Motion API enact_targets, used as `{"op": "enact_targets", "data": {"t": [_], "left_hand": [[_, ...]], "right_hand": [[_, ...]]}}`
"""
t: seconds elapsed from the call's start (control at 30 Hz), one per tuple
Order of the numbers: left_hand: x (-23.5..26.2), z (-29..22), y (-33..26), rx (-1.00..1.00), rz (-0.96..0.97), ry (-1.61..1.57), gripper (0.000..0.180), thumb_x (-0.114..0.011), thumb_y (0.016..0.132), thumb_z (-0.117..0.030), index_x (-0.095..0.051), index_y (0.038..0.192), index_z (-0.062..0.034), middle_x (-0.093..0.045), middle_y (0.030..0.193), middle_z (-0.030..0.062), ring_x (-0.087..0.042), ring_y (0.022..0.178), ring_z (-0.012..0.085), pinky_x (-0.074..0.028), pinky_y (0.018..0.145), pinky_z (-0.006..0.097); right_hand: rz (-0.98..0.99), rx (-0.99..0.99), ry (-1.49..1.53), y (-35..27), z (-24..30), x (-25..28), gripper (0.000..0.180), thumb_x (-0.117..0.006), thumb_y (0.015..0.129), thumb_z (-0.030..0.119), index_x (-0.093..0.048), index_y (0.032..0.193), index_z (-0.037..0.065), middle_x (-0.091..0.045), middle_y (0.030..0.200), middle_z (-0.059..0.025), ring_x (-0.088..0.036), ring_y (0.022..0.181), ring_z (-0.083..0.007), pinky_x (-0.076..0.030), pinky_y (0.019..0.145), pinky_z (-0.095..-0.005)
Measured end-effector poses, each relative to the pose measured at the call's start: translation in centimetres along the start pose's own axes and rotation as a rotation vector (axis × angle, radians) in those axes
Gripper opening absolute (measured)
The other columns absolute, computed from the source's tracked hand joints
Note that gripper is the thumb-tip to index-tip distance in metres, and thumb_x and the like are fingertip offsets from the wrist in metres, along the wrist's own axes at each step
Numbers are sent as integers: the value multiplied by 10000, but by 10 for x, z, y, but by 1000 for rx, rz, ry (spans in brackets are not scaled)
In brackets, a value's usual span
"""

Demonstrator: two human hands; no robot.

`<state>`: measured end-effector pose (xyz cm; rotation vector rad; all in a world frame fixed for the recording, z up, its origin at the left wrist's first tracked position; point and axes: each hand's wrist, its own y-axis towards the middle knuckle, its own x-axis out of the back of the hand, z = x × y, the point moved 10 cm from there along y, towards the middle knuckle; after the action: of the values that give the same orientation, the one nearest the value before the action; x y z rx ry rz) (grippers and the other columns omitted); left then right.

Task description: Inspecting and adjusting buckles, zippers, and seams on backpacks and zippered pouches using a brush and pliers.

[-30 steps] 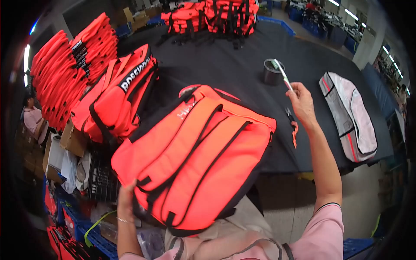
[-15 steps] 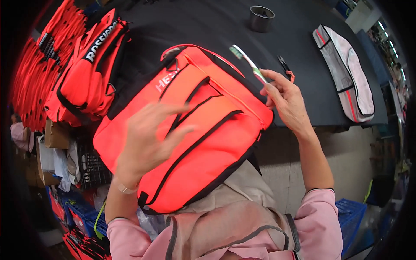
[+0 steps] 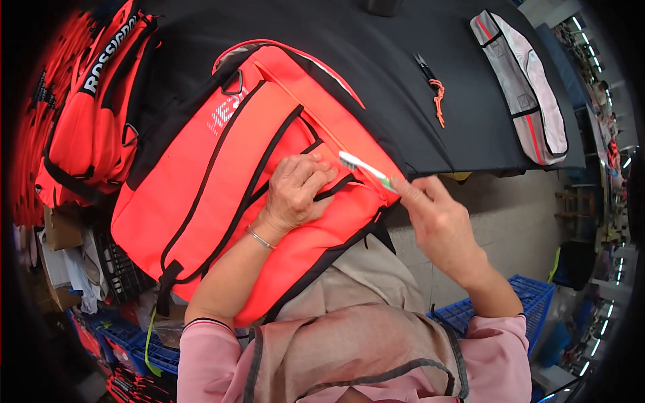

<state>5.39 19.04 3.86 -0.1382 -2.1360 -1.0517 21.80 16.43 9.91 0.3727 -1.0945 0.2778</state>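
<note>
A large orange backpack [image 3: 222,174] with black trim lies across the front edge of a black table [image 3: 403,74], partly hanging toward me. My left hand [image 3: 295,191] presses down on its front panel, fingers bent beside a seam. My right hand [image 3: 437,215] pinches a toothbrush [image 3: 366,169] with a white and green handle. The brush head rests on the orange fabric just right of my left fingers.
Small snips with an orange cord [image 3: 433,91] lie on the table. A grey and white bag [image 3: 524,87] rests at the far right. More orange bags [image 3: 87,114] are stacked at the left. Blue crates [image 3: 484,316] stand on the floor.
The backpack has been pulled nearer to me. My left hand slid from the middle of the bag to the seam, and my right hand brought the toothbrush down from the air onto the fabric.
</note>
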Motion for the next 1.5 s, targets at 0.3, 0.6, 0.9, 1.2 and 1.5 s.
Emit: {"op": "enact_targets", "data": {"t": [0.3,0.6,0.9,1.2,1.5], "left_hand": [[-1,-2,2,-4,-35,-10,412,-774,503,-111,-680,903,-85,-631,911,35,-625,881,246,-512,775,362],[-1,3,-7,16,-41,39,409,-774,520,-122,-673,916,-99,-627,908,24,-627,875,230,-504,764,365],[-1,5,-1,-5,-67,-5,326,-750,591,-172,-659,897,-102,-612,885,17,-612,863,212,-470,696,336],[-2,3,3,-4,-46,-17,343,-761,570,-143,-661,895,-102,-619,894,22,-612,876,224,-481,735,350],[22,-15,52,294,306,65,328,-810,679,-259,-670,913,-77,-651,913,69,-625,941,268,-477,886,431]], "right_hand": [[107,162,-416,52,34,-50,231,-589,754,35,-535,968,-32,-537,853,-134,-651,610,-240,-525,495,-324],[301,212,-447,2,35,-26,306,-593,752,61,-562,1038,-43,-528,873,-112,-642,644,-199,-521,482,-311],[233,313,-566,-1,37,-27,276,-596,746,91,-608,988,-41,-516,892,-93,-591,588,-163,-494,446,-270],[212,302,-608,1,30,-40,482,-580,743,80,-530,1203,-56,-486,865,-57,-558,622,-157,-471,477,-276],[176,141,-339,-5,14,-12,446,-588,741,-1,-507,1175,-61,-494,902,-127,-626,691,-254,-532,538,-360]]}}
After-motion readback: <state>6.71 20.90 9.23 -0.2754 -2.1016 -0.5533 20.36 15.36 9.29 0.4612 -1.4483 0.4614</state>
